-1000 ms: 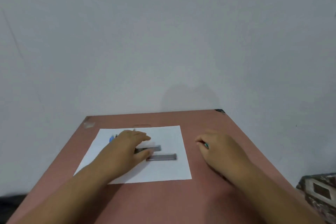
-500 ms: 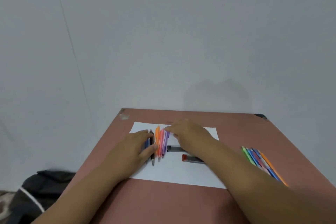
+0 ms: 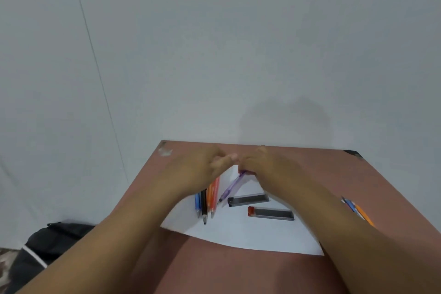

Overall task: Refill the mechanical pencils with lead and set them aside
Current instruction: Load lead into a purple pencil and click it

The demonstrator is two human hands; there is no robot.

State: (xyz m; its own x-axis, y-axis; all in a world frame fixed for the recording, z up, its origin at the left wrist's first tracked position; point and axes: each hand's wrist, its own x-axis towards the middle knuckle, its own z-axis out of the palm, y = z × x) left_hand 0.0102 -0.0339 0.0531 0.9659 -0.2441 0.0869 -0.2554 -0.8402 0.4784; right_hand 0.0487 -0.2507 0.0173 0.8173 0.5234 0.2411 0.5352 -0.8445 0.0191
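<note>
Right hand (image 3: 267, 169) grips a purple pencil (image 3: 231, 186) above paper (image 3: 238, 234) — left hand (image 3: 200, 169), fingers curled, meets it; its grasp unclear.

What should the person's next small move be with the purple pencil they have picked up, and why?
Probably pull the cap off the top end of the purple pencil. The right hand grips its upper end, tip slanting down over the paper, and the left hand has its fingertips at that same end. The two lead cases lie untouched on the paper, so opening comes first.
</note>
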